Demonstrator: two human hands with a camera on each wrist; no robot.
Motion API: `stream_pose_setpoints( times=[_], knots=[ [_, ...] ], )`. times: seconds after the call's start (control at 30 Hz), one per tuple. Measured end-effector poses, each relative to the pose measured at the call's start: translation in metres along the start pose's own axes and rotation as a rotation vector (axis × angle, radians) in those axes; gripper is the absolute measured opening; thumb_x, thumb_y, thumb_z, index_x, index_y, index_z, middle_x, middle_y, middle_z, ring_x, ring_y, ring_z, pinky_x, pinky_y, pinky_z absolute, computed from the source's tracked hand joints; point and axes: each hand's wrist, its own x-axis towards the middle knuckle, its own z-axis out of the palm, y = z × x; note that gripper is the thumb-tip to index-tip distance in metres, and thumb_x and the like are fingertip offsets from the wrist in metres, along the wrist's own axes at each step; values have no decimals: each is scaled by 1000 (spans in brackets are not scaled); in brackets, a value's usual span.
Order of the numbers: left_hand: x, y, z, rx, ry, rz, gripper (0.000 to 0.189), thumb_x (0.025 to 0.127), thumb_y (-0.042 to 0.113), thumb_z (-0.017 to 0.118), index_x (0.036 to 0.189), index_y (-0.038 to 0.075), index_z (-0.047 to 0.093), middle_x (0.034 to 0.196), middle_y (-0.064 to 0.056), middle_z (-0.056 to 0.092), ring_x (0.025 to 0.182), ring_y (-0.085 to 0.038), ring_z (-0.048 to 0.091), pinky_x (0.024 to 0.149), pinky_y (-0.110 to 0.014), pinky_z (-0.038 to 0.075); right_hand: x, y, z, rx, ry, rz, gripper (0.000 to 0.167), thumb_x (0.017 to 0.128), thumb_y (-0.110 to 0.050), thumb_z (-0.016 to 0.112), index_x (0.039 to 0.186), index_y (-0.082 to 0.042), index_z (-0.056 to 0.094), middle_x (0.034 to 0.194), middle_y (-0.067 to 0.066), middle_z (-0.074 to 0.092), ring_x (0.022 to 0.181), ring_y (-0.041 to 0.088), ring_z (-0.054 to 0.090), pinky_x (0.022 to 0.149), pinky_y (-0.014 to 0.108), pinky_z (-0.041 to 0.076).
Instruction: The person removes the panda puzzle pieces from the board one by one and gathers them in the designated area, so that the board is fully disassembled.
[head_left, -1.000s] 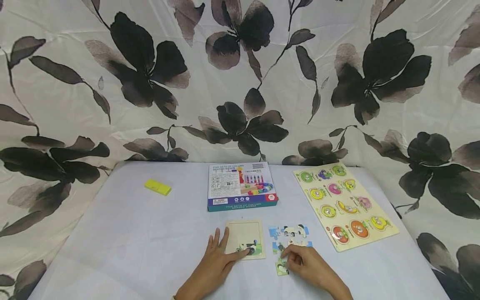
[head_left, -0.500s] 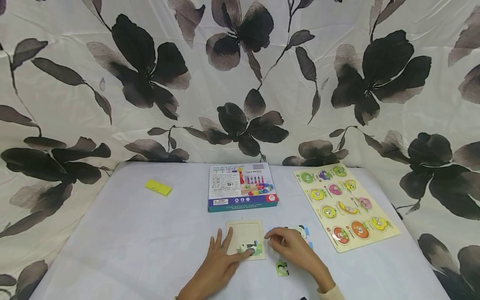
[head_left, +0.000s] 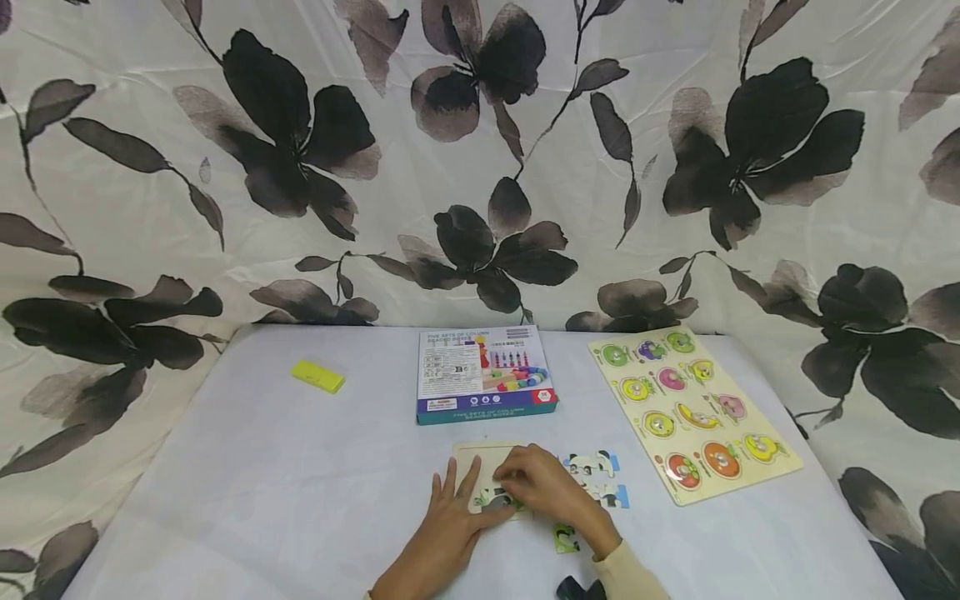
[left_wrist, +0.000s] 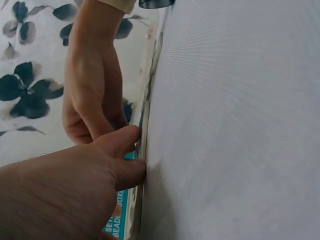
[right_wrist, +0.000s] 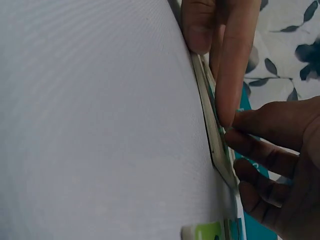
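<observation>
A small wooden puzzle tray lies in the middle of the table, with a green panda-picture piece in its lower part. My left hand rests at the tray's lower left with its fingers spread and straight. Its thumb lies along the bottom edge. Over the tray's right side, my right hand has thumb and fingertips together, pinching a puzzle piece that the fingers mostly hide. In the right wrist view the right fingertips meet the left hand's finger at the tray's edge. Loose panda pieces lie to the right.
One green puzzle piece lies below the right wrist. A beaded-boxes carton stands behind the tray. A fruit puzzle board is at the right, a yellow block at the left. A dark object shows at the bottom edge.
My right hand has moved left from the loose pieces to above the tray. Its sleeve and a dark object have come into view. The left hand has barely shifted.
</observation>
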Motion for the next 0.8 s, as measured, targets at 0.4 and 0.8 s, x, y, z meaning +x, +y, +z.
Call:
stream_pose_setpoints(
  times=[0.4,0.8],
  knots=[
    [1,0,1,2,8,-7,47,91,9,60,126,41,61,152,-27,25,134,-63,8,97,-78,18,2,-3,1,-28,-18,72,26,87,1,53,90,-12,76,88,-9,64,79,5,48,74,25,45],
    [2,1,1,20,12,6,50,90,7,62,126,41,62,151,-27,28,133,-64,11,96,-78,21,0,-4,2,29,-24,73,29,89,1,50,88,-11,75,86,-9,64,81,5,50,74,25,45]
  ],
)
